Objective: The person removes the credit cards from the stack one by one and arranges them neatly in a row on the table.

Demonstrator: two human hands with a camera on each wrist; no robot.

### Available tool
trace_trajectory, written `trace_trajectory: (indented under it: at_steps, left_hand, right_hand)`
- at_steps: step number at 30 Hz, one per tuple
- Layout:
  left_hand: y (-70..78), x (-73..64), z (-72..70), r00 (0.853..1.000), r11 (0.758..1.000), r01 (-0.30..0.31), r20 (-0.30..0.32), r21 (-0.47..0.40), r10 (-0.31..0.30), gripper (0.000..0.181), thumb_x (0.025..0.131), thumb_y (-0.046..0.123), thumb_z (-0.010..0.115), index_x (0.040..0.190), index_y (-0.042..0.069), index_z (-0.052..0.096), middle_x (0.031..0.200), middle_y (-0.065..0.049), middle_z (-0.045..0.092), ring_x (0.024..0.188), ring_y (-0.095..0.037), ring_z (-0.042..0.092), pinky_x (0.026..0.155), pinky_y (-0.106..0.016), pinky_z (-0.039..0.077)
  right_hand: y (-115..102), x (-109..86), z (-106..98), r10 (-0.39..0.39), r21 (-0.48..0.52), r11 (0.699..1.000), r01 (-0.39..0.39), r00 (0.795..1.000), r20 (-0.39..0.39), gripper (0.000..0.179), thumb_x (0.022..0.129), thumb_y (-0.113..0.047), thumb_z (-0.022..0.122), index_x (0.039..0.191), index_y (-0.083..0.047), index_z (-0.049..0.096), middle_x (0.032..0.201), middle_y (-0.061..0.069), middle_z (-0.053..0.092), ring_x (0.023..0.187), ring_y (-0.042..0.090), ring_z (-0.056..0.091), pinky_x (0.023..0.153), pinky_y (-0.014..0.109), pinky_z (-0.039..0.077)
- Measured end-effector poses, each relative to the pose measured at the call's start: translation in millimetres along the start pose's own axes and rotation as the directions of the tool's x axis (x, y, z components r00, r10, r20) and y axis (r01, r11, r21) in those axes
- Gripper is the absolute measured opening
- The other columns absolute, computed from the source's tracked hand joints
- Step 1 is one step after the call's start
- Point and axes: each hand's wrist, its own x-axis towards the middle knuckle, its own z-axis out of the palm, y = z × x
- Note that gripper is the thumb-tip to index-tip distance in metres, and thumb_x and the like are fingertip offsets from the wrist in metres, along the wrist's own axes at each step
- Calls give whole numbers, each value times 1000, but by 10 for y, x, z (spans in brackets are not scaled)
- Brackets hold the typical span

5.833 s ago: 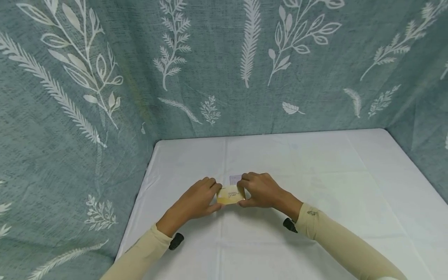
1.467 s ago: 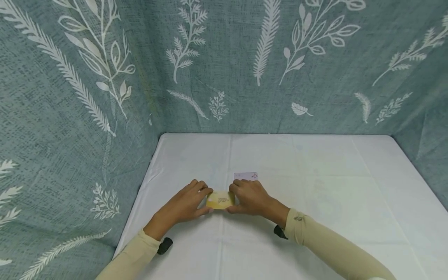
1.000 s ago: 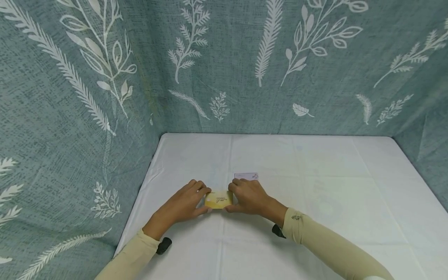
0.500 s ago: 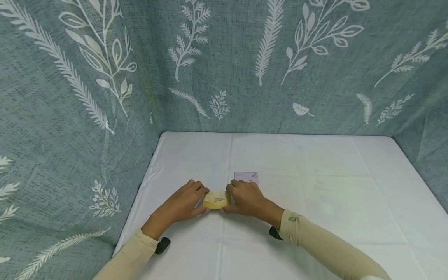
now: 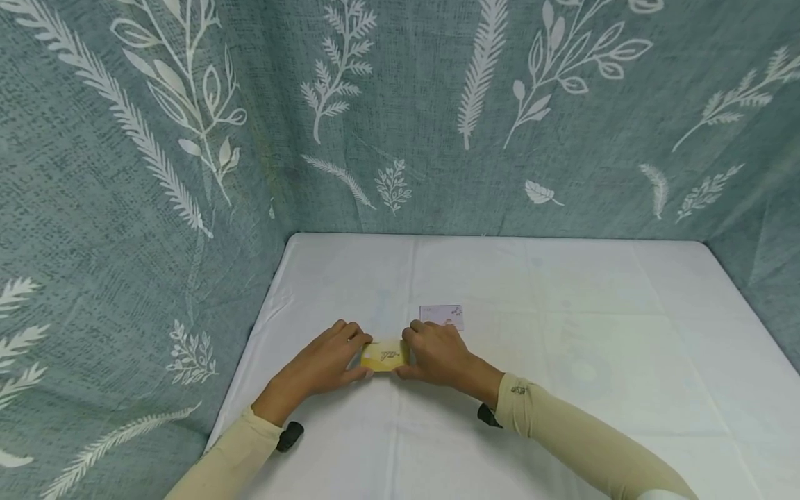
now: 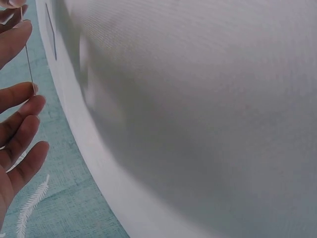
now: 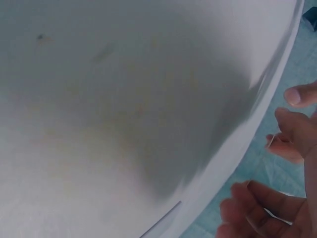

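Note:
In the head view a thin yellow card with a dark printed design is held up between both hands. My left hand pinches its left end between thumb and fingers. Its right end is pinched by my right hand. Seen edge-on in the left wrist view, the card is a thin line between fingertips. A pale purple card with a small floral print lies flat behind my right hand, which covers its lower edge.
A white cloth covers the table. Blue-green curtain with white leaf prints hangs behind it and along the left side. A small black object sits at the left wrist, another at the right.
Both hands have shifted left together with the yellow card, and slightly lower in the head view. More of the purple card shows behind the right hand. The grip on the yellow card stays.

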Motion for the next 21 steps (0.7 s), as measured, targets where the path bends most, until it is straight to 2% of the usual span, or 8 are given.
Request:
trace_trajectory:
  at_steps: [12,21]
  left_hand:
    - [7,-10,9,1000,1000,11,27,-8,-11,49,86,37,80,121,6,66,108,-4,60,93,-17,51,80,-32,48]
    - [1,-16,24,1000,1000,-4,30,-1,4,50,85,38,80,119,6,65,107,-5,61,93,-18,53,81,-33,49]
  right_hand:
    - [-25,12,26,-11,13,1000,11,1000,0,52,75,-58,82,92,-11,70,78,-3,62,61,9,54,45,22,36]
    - [-40,16,43,-4,23,1000,3,999,41,54,76,-59,80,94,-10,70,78,-3,63,60,8,52,45,22,34]
